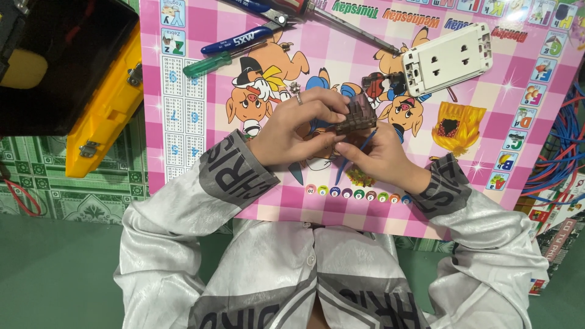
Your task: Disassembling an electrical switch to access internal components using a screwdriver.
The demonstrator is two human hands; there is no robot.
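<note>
My left hand (298, 125) and my right hand (381, 155) together hold a small dark brown plastic block (356, 116), ribbed like an electrical socket insert, above a pink checked table with cartoon pigs (201, 128). The left fingers wrap over its top and left side; a ring sits on one finger. My right hand presses in from below and right, and a thin blue wire (350, 159) runs down between the hands. A white double socket faceplate (448, 59) lies face up beyond the hands, with a dark part (378, 82) at its left end.
Screwdrivers lie at the table's far edge: a green-handled one (210, 64), a blue-handled one (244, 38), and a long-shafted one (350, 27). An open yellow and black toolbox (103, 103) stands at left. Coils of blue and red wire (563, 146) lie at right.
</note>
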